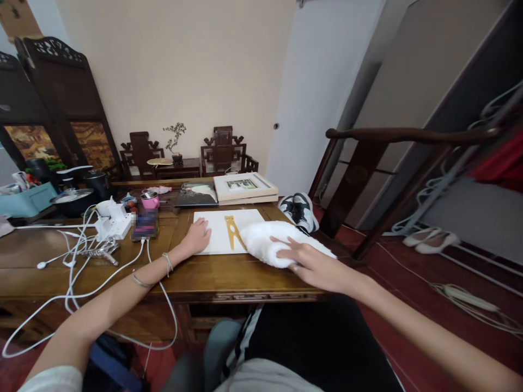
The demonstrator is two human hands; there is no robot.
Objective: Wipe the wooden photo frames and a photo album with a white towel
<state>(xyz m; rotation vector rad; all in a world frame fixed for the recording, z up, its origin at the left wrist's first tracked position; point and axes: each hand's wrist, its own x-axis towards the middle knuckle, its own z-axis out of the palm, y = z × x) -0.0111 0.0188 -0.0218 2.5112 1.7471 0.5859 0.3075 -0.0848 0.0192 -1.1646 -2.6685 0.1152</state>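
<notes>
A white sheet (216, 234) lies on the wooden table (204, 275), with a yellow wishbone-shaped piece (232, 231) on it. My left hand (196, 237) rests on the sheet's left edge, fingers curled down against it. A folded white towel (269, 242) covers the sheet's right side. My right hand (304, 261) lies flat on top of the towel, fingers stretched out to the left. Nothing is gripped in either hand.
A phone (145, 224) on a white cable, a power strip (112, 224), a pink cup (150, 200) and loose cables sit left. Picture frames (245, 188) and a book (196, 194) lie behind. Sneakers (300, 209) and a dark wooden chair (368, 179) stand right.
</notes>
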